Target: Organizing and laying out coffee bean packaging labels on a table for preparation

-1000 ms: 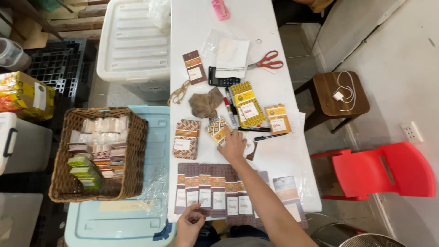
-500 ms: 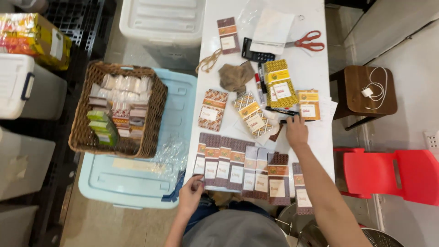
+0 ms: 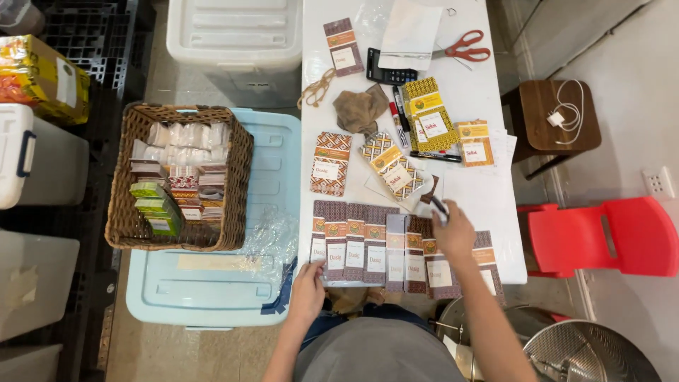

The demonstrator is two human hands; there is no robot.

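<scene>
Right hand point(image 3: 453, 230) pinches a small dark marker point(image 3: 439, 206), long axis running up-left to down-right, tip aimed away from the body. It hovers over the row of brown packets point(image 3: 375, 247), laid side by side on the white tabletop point(image 3: 488, 198), long axes pointing away from the person. Left hand point(image 3: 308, 286), fingers curled, rests on the row's left end. Half a second earlier the right hand was farther up, near the yellow packets point(image 3: 431, 120). Wicker basket point(image 3: 240, 177) sits left.

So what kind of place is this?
Probably a small packing or stockroom workspace: a white table spread with rows of patterned packets, a wicker basket of more stock, and plastic storage bins around.
</scene>
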